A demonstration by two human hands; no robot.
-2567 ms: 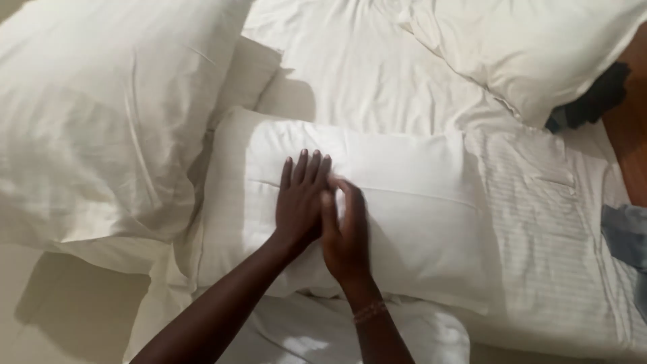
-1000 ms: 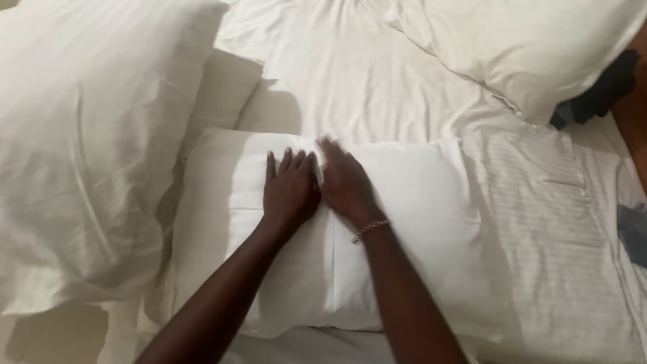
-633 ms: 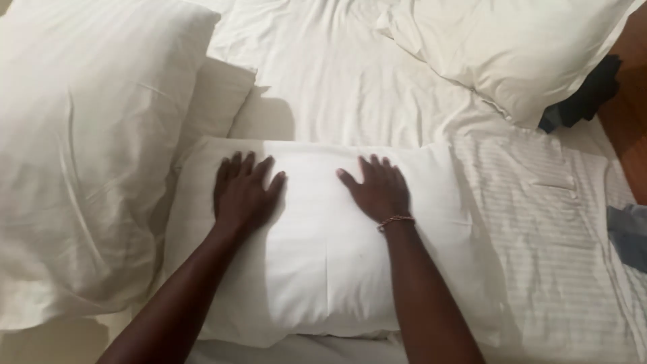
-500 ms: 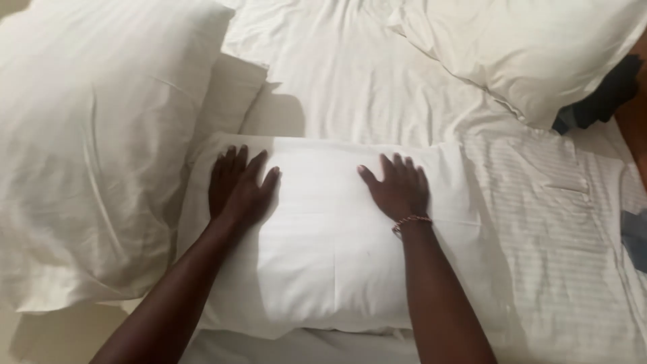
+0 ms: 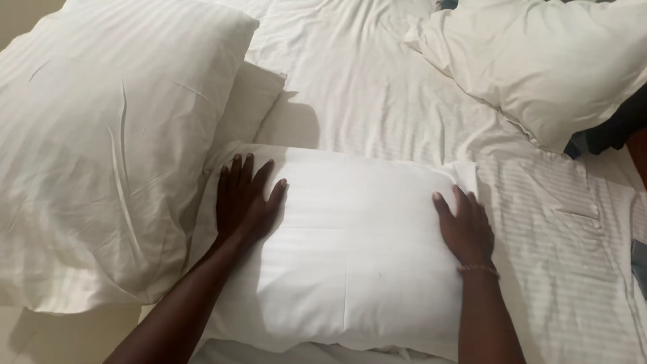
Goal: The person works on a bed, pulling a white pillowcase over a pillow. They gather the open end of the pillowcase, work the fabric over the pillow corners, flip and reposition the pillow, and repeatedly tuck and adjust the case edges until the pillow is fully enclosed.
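A white striped pillow (image 5: 350, 243) lies flat on the bed in front of me. My left hand (image 5: 244, 201) rests palm down on its left end, fingers spread. Palm down as well, my right hand (image 5: 465, 226) presses on the right end of the same pillow, close to its edge; a thin bracelet sits on that wrist. Neither hand grips anything.
A large white pillow (image 5: 101, 148) lies to the left, with a smaller one (image 5: 253, 101) tucked behind it. Another big pillow (image 5: 546, 61) sits at the back right. A white striped sheet (image 5: 566, 243) covers the bed; something dark (image 5: 617, 131) shows at the right edge.
My hands started together at the pillow's middle and have slid apart, the left toward the left end and the right toward the right end, flattening the pillow.
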